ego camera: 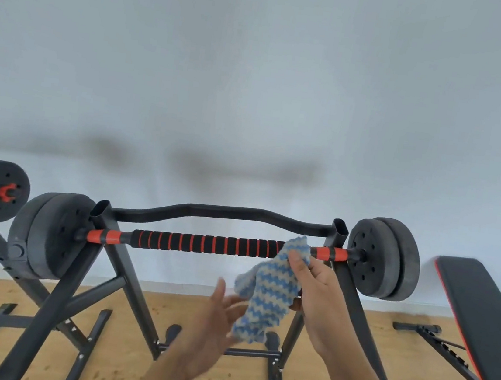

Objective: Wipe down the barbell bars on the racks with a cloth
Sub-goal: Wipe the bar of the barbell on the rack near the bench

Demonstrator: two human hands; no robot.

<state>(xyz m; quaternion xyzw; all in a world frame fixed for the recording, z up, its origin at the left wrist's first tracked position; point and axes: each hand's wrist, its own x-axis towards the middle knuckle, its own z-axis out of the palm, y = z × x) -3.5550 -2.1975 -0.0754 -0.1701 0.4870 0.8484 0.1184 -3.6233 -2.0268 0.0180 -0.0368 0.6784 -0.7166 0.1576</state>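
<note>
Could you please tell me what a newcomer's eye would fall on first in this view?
The eye goes first to the bar with its red-and-black ringed grip, lying across the rack in the middle of the view with dark weight plates on both ends. Next comes the blue-and-white zigzag cloth, which the right hand holds up at the bar's right end, with the left hand open just below. A black bench edged in red slants at the far right.

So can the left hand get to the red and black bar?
Probably yes. The left hand is open below the bar with nothing between them; the cloth, held in the right hand, hangs off to one side.
</note>
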